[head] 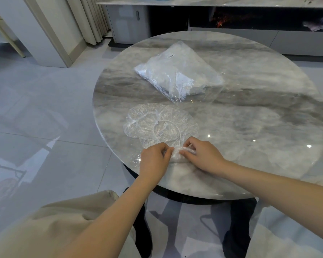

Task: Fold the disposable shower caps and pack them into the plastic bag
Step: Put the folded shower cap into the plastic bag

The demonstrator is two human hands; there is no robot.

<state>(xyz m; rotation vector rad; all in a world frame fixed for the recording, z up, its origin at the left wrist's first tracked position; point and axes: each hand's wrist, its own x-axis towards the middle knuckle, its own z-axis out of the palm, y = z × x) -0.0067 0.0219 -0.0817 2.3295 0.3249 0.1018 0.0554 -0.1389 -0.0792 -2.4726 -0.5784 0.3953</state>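
Note:
A clear disposable shower cap (177,152) is bunched into a small wad at the near left edge of the round marble table (250,127). My left hand (155,159) pinches the wad from the left and my right hand (201,154) pinches it from the right, fingertips almost meeting. More clear shower caps (158,121) with white elastic rims lie spread flat just beyond my hands. Farther back sits the clear plastic bag (177,71), holding white folded material, its open mouth toward the right.
A grey TV cabinet (231,34) stands behind the table. Curtains (93,19) hang at the back left. Glossy tiled floor (45,108) lies to the left, and my beige-clad knee (63,220) is below the table edge.

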